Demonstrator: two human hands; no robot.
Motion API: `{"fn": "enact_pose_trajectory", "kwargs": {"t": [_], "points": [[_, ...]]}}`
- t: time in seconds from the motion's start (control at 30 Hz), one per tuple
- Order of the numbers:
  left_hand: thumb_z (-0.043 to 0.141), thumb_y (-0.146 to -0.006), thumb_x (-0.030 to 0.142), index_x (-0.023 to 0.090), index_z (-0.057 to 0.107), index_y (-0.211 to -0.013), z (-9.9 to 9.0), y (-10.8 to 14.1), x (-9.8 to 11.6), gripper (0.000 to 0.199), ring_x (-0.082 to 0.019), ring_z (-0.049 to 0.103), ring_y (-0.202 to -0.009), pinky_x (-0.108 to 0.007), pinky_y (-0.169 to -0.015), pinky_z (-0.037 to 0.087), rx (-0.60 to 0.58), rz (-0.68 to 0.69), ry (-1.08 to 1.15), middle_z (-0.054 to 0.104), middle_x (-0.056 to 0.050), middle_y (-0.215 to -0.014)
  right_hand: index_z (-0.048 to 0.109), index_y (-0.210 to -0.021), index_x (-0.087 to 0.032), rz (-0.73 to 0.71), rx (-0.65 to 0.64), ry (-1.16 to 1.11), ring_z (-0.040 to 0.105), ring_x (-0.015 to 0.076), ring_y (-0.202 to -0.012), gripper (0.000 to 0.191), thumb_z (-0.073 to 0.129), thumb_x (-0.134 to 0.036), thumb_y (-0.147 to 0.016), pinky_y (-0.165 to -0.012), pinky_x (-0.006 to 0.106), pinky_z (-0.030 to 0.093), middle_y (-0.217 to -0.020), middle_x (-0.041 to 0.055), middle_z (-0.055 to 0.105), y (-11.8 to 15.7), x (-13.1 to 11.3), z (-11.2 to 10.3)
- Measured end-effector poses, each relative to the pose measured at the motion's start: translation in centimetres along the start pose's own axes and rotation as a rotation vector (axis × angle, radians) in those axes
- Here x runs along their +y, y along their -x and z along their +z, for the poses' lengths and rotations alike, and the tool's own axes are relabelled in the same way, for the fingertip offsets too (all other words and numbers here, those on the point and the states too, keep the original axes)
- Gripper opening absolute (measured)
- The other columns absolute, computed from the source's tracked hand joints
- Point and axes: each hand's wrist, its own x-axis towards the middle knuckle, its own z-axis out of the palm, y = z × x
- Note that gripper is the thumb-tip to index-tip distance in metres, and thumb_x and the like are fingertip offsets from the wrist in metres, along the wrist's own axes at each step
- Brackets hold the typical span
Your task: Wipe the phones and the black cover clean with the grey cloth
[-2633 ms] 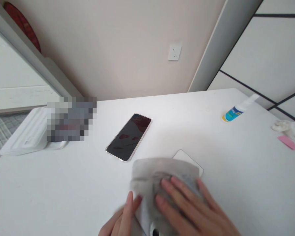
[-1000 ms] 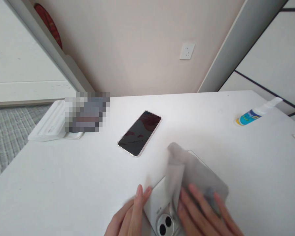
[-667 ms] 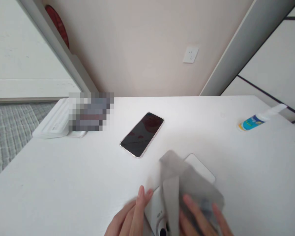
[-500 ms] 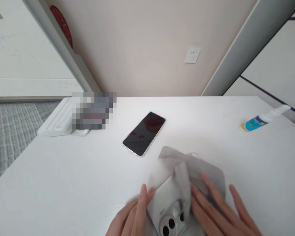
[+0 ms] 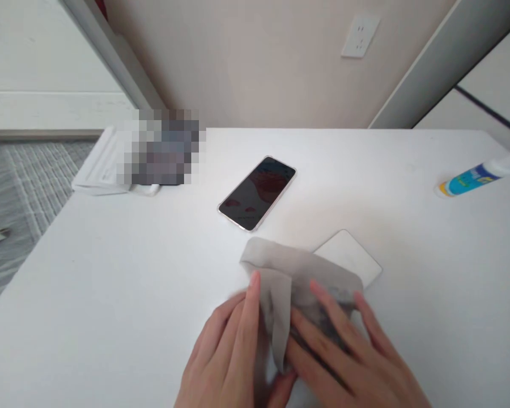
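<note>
A white phone (image 5: pixel 349 256) lies face down on the white table (image 5: pixel 110 294), mostly covered by a grey cloth (image 5: pixel 297 272). My right hand (image 5: pixel 344 357) presses flat on the cloth over the phone, fingers spread. At the phone's left edge rests my left hand (image 5: pixel 225 351), its fingers touching the cloth's fold. Only the phone's far corner shows; its camera end is hidden under the cloth and my hands. A second phone (image 5: pixel 258 192) lies screen up, dark, farther back.
A white tray-like box (image 5: pixel 100 170) with a blurred item on it sits at the table's back left corner. A blue-labelled spray bottle (image 5: pixel 476 178) lies on its side at the right edge. A wall socket (image 5: pixel 360 35) is behind.
The cloth has slid back toward me and now covers the phone's camera end, which showed half a second ago. Both hands show higher in view, and the camera has tilted down.
</note>
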Motion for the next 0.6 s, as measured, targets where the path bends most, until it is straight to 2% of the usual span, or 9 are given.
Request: {"fn": "enact_pose_trajectory", "kwargs": {"t": [0.07, 0.1, 0.23, 0.27, 0.37, 0.43, 0.5, 0.53, 0.6], "points": [[0.057, -0.104, 0.042, 0.006, 0.019, -0.168, -0.2, -0.2, 0.2, 0.083, -0.025, 0.07, -0.119, -0.032, -0.096, 0.064, 0.005, -0.036, 0.04, 0.073, -0.012, -0.137, 0.065, -0.146, -0.018, 0.117, -0.035, -0.039, 0.014, 0.0369, -0.166, 0.083, 0.036, -0.082, -0.102, -0.135, 0.055, 0.0, -0.163, 0.004, 0.053, -0.2, -0.3, -0.4], [0.058, -0.104, 0.042, 0.005, 0.021, -0.168, -0.2, -0.3, 0.3, 0.082, -0.024, 0.069, -0.12, -0.032, -0.097, 0.063, 0.012, -0.045, 0.053, 0.073, -0.012, -0.138, 0.065, -0.146, -0.014, 0.156, -0.041, -0.058, 0.013, 0.0385, -0.165, 0.09, 0.034, -0.085, -0.101, -0.134, 0.056, 0.001, -0.162, 0.007, 0.053, -0.3, -0.4, -0.5], [0.058, -0.104, 0.039, 0.007, 0.018, -0.169, -0.3, -0.4, 0.6, 0.082, -0.025, 0.068, -0.119, -0.033, -0.097, 0.063, -0.006, -0.043, 0.053, 0.072, -0.012, -0.138, 0.063, -0.149, -0.023, 0.059, -0.045, -0.129, 0.02, 0.031, -0.165, 0.058, 0.044, -0.062, -0.109, -0.135, 0.05, 0.005, -0.163, -0.0028, 0.053, -0.4, 0.0, -0.7], [0.059, -0.104, 0.039, 0.007, 0.017, -0.169, -0.3, -0.4, 0.7, 0.084, -0.025, 0.067, -0.121, -0.033, -0.098, 0.062, -0.022, -0.051, 0.055, 0.072, -0.012, -0.14, 0.062, -0.149, -0.023, 0.085, -0.045, -0.122, 0.02, 0.0312, -0.165, 0.06, 0.044, -0.064, -0.109, -0.135, 0.051, 0.004, -0.164, -0.0016, 0.052, -0.3, 0.3, -0.7], [0.062, -0.102, 0.04, 0.009, 0.015, -0.17, -0.4, -0.3, 0.8, 0.088, -0.025, 0.065, -0.124, -0.034, -0.101, 0.061, -0.037, -0.077, 0.094, 0.069, -0.01, -0.145, 0.063, -0.144, -0.008, 0.255, -0.012, -0.084, 0.016, 0.0402, -0.164, 0.092, 0.04, -0.085, -0.099, -0.134, 0.059, 0.005, -0.158, 0.0134, 0.057, 0.0, 0.8, -0.7], [0.061, -0.103, 0.04, 0.01, 0.016, -0.17, -0.4, -0.2, 0.9, 0.086, -0.026, 0.066, -0.123, -0.035, -0.1, 0.062, -0.031, -0.069, 0.104, 0.07, -0.011, -0.144, 0.065, -0.142, -0.009, 0.181, -0.002, -0.095, 0.016, 0.0393, -0.165, 0.084, 0.044, -0.079, -0.102, -0.134, 0.058, 0.006, -0.156, 0.0113, 0.06, 0.1, 0.7, -0.7], [0.057, -0.103, 0.04, 0.009, 0.017, -0.169, -0.5, -0.2, 0.9, 0.084, -0.026, 0.067, -0.122, -0.035, -0.098, 0.062, -0.031, -0.06, 0.085, 0.071, -0.012, -0.141, 0.063, -0.147, -0.019, 0.014, -0.017, -0.126, 0.018, 0.0341, -0.165, 0.065, 0.045, -0.067, -0.107, -0.135, 0.053, 0.006, -0.16, 0.001, 0.057, 0.3, 0.5, -0.7], [0.057, -0.104, 0.041, 0.008, 0.016, -0.169, -0.5, -0.1, 0.8, 0.084, -0.026, 0.067, -0.122, -0.035, -0.098, 0.062, -0.032, -0.062, 0.075, 0.071, -0.013, -0.14, 0.062, -0.149, -0.022, -0.021, -0.024, -0.124, 0.019, 0.0325, -0.165, 0.062, 0.043, -0.065, -0.109, -0.136, 0.051, 0.006, -0.162, -0.0016, 0.054, 0.4, 0.5, -0.6], [0.059, -0.103, 0.041, 0.008, 0.015, -0.169, -0.5, -0.1, 0.8, 0.086, -0.025, 0.066, -0.125, -0.034, -0.102, 0.061, -0.049, -0.073, 0.07, 0.07, -0.011, -0.143, 0.06, -0.15, -0.017, 0.075, -0.023, -0.077, 0.018, 0.0349, -0.165, 0.069, 0.039, -0.067, -0.109, -0.135, 0.054, 0.006, -0.164, 0.0036, 0.051, 0.5, 0.9, -0.6]]}}
